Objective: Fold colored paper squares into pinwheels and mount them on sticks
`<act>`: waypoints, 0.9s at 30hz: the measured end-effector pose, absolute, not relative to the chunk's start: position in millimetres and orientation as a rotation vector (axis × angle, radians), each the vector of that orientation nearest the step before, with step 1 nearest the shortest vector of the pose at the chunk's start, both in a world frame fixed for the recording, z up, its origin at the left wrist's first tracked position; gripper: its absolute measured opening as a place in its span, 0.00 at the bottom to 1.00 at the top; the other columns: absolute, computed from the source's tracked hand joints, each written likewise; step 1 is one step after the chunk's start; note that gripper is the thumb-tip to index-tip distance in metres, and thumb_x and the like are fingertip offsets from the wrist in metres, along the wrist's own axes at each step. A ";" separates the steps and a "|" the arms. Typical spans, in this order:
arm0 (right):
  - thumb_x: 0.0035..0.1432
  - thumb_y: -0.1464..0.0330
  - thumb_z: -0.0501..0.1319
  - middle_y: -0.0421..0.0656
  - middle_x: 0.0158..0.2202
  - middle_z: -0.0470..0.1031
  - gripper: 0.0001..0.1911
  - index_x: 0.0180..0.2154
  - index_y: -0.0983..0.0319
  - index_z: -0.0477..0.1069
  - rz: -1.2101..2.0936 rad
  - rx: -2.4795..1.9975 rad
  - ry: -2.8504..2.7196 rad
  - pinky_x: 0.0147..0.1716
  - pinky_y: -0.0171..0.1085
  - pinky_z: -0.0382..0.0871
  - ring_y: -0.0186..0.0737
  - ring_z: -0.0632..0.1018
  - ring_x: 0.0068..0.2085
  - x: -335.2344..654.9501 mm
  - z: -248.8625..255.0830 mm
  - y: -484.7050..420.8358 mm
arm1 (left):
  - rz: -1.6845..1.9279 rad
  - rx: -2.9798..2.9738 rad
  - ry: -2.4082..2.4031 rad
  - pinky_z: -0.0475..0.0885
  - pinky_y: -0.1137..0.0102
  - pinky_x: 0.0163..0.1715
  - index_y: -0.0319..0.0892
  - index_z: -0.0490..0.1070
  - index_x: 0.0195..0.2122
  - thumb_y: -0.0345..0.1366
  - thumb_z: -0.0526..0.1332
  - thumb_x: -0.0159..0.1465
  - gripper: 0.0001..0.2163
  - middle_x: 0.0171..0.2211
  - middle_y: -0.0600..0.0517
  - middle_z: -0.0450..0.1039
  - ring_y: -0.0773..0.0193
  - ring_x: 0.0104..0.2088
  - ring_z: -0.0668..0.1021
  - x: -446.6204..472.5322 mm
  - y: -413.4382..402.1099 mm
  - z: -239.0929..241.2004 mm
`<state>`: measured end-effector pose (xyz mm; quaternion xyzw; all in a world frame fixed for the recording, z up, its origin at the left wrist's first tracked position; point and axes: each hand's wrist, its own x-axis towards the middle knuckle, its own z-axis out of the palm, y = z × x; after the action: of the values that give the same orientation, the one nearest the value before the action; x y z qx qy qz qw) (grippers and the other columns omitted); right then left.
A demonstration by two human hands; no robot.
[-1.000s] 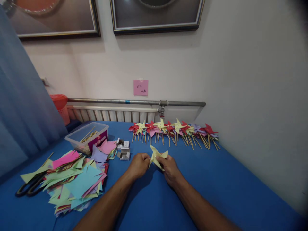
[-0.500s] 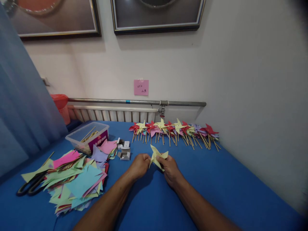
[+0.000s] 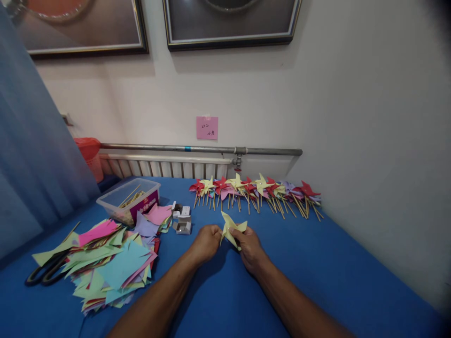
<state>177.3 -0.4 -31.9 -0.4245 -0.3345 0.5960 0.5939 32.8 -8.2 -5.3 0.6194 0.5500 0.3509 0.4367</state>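
Yellow pinwheel in front of pinwheel row, blades folded in, prob. near done; R hand grip pinched tight on it, L hand curled at its edge, hold unclear. Row looks done; cut-paper pile, front-left of row, prob. unfolded stock remaining.

A pink paper note taped to the wall bears dark handwriting: a number that looks like "252" (its digits are loosely written), with what seem to be Chinese characters below, too small to read surely. Pale lettering on the clear plastic tub's purple label is too blurred to read.
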 end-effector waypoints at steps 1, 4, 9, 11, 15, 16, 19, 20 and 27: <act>0.36 0.63 0.76 0.40 0.26 0.81 0.20 0.33 0.62 0.76 1.389 -0.983 -0.777 0.29 0.37 0.69 0.40 0.77 0.27 177.3 -31.2 -0.8 | 0.877 1.540 1.369 0.54 0.74 0.21 0.42 0.63 0.23 0.35 0.55 0.63 0.12 0.19 0.58 0.59 0.71 0.21 0.60 33.1 -8.0 -6.3; 0.36 0.63 0.76 0.40 0.27 0.81 0.20 0.33 0.62 0.76 1.403 -0.970 -0.770 0.29 0.36 0.69 0.40 0.77 0.27 177.4 -29.0 -2.3 | 0.891 1.568 1.359 0.54 0.75 0.22 0.42 0.62 0.23 0.35 0.55 0.64 0.12 0.19 0.58 0.60 0.71 0.21 0.61 33.4 -7.1 -9.6; 0.37 0.64 0.76 0.39 0.26 0.80 0.19 0.33 0.61 0.75 1.390 -0.975 -0.770 0.30 0.37 0.69 0.41 0.78 0.28 177.4 -28.9 -2.7 | 0.907 1.617 1.380 0.54 0.75 0.22 0.41 0.63 0.22 0.34 0.55 0.64 0.12 0.19 0.57 0.61 0.70 0.22 0.62 32.7 -6.3 -11.0; 0.36 0.64 0.76 0.38 0.25 0.79 0.20 0.33 0.61 0.75 1.377 -0.976 -0.771 0.29 0.36 0.68 0.40 0.77 0.27 177.3 -29.4 -2.3 | 0.900 1.605 1.386 0.55 0.75 0.23 0.41 0.63 0.23 0.34 0.55 0.65 0.12 0.19 0.57 0.61 0.70 0.22 0.62 32.5 -6.6 -9.7; 0.37 0.62 0.76 0.38 0.25 0.78 0.20 0.33 0.61 0.75 1.363 -0.982 -0.787 0.29 0.36 0.68 0.39 0.76 0.27 177.0 -28.3 -2.7 | 0.900 1.580 1.382 0.55 0.75 0.24 0.41 0.63 0.23 0.33 0.54 0.65 0.12 0.19 0.58 0.60 0.70 0.22 0.62 32.6 -7.7 -6.8; 0.38 0.62 0.76 0.37 0.25 0.78 0.20 0.34 0.61 0.74 1.367 -0.981 -0.788 0.29 0.36 0.68 0.39 0.76 0.27 176.9 -27.7 -3.0 | 0.904 1.576 1.382 0.55 0.74 0.24 0.41 0.63 0.23 0.32 0.54 0.65 0.12 0.19 0.58 0.60 0.70 0.22 0.62 32.7 -7.9 -6.4; 0.38 0.63 0.76 0.37 0.24 0.78 0.20 0.33 0.60 0.74 1.383 -0.966 -0.783 0.30 0.37 0.69 0.39 0.76 0.27 176.8 -26.6 -3.5 | 0.901 1.567 1.392 0.54 0.74 0.24 0.41 0.63 0.23 0.31 0.53 0.65 0.12 0.19 0.58 0.60 0.70 0.21 0.61 33.3 -7.9 -6.2; 0.37 0.63 0.76 0.37 0.24 0.78 0.19 0.33 0.60 0.74 1.384 -0.963 -0.781 0.30 0.37 0.69 0.39 0.76 0.27 176.8 -26.7 -3.5 | 0.899 1.565 1.396 0.54 0.74 0.23 0.41 0.63 0.23 0.31 0.53 0.65 0.12 0.19 0.58 0.59 0.70 0.21 0.61 33.7 -7.8 -6.5; 0.37 0.62 0.77 0.36 0.24 0.77 0.21 0.33 0.60 0.73 1.387 -0.972 -0.776 0.29 0.36 0.68 0.37 0.74 0.25 177.8 -29.8 -3.1 | 0.907 1.557 1.388 0.54 0.74 0.24 0.41 0.64 0.23 0.30 0.53 0.64 0.12 0.19 0.58 0.59 0.70 0.21 0.60 35.3 -6.8 -11.2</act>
<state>177.8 -3.1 -29.8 -0.4186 -0.3342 0.5973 0.5969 35.3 -6.8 -11.2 0.6212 0.5537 0.3620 0.4201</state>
